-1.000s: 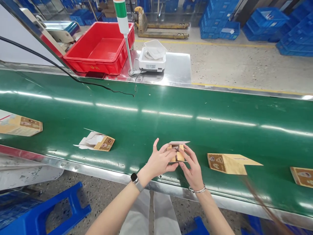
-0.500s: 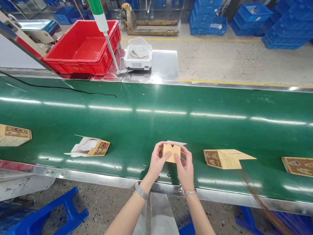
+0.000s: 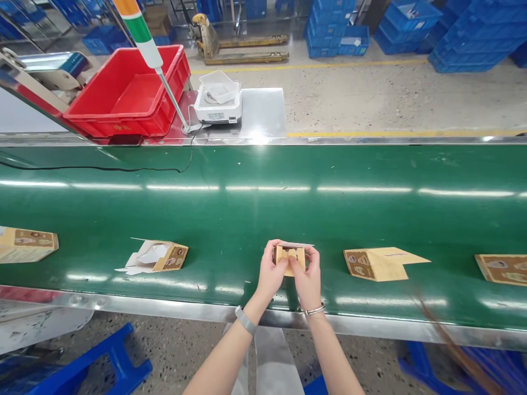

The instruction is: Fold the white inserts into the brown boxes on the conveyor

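Between both hands, over the near half of the green belt, is a small tan cardboard box point(image 3: 290, 269) with its end facing me. My left hand point(image 3: 272, 267) grips its left side and my right hand point(image 3: 307, 272) its right side. Both thumbs press on the near end, where the flaps are pushed inward around a dark gap. A thin top flap stands out along the far edge. Left of my hands lies an open carton point(image 3: 168, 258) with white inner flaps showing. To the right lies another tan-and-brown carton point(image 3: 376, 264) with a flap stretched out.
More cartons lie at the belt's left end point(image 3: 35, 245) and right end point(image 3: 503, 269). Beyond the green belt point(image 3: 247, 214) stand a red bin point(image 3: 132, 104), a signal pole and a white scale point(image 3: 218, 107). Blue stools point(image 3: 107, 356) are below the near metal edge.
My thumbs have pushed the box's end flaps inward, and a gap now shows between them. The view has shifted slightly; the other cartons look much the same.
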{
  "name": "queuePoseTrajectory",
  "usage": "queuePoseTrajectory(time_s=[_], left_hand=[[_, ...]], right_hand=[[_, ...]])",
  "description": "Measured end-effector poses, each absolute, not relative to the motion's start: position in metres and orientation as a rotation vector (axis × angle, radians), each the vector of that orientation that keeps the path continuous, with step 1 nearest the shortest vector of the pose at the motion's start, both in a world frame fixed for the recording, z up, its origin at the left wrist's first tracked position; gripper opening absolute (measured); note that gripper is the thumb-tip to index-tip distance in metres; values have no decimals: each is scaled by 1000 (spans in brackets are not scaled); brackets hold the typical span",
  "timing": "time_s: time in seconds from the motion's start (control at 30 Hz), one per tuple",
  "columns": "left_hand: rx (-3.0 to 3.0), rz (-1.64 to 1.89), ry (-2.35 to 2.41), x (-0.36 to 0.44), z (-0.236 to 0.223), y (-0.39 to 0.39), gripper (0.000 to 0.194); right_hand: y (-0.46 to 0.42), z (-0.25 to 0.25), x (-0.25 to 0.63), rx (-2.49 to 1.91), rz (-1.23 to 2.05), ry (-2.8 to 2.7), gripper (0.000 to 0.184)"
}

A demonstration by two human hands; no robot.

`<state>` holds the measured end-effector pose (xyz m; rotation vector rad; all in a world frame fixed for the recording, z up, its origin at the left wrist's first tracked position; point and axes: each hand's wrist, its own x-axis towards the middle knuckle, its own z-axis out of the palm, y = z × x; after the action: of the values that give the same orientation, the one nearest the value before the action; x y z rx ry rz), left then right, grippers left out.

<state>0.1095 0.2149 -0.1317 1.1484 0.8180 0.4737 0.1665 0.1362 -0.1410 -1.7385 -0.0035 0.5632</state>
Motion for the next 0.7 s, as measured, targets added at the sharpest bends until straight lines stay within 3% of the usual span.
queuePoseTrajectory(time_s=[0.07,0.2,0.27,0.4,0.47,0.7], left_hand=[[1136,399,733,109,-129,216,36],[1360,240,489,100,-120,227,85],[1548,251,420,97,-117,235,94],[1770,297,325,103,-114,251,78],[1831,298,269,107,-113,255,71],[2036,349,162,109,-128,251,48]], right_hand=[[132,-142,171,-1713,590,0,60],[112,-142,185,-1574,701,-54,58],[98,-138,195,-1515,772,-131,59],[77,-120,215,-1606,765,-458,85],[74,-113,224,-1723,693,-680,89],[64,-122,249,-1936,438,-1219,62]])
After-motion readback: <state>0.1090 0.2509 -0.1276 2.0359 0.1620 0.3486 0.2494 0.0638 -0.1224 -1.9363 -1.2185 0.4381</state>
